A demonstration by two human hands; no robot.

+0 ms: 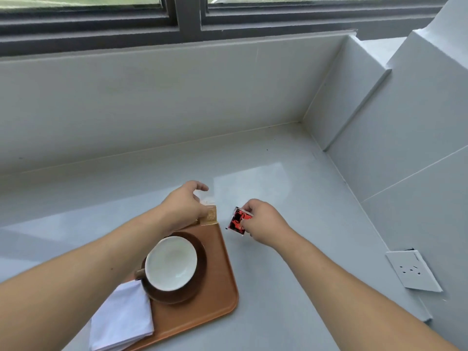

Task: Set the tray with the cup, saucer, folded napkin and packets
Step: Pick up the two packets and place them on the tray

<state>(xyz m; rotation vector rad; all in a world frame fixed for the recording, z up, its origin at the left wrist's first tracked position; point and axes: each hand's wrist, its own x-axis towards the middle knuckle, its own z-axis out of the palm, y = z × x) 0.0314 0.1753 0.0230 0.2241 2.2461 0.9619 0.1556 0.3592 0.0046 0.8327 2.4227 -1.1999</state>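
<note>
An orange-brown tray (220, 282) lies on the grey counter. On it a dark brown saucer (200, 282) carries a cup (171, 263) with a white inside and a brown handle. A folded white napkin (121, 317) rests on the tray's near left end. My left hand (184, 206) holds a tan and white packet (209, 214) upright at the tray's far corner. My right hand (263, 221) pinches a red and black packet (238, 221) just right of the tray, above the counter.
The grey counter (291, 274) meets a tiled wall at the back and a stepped wall on the right. A white wall socket (411, 271) sits low on the right wall. A dark-framed window (187, 19) runs along the top.
</note>
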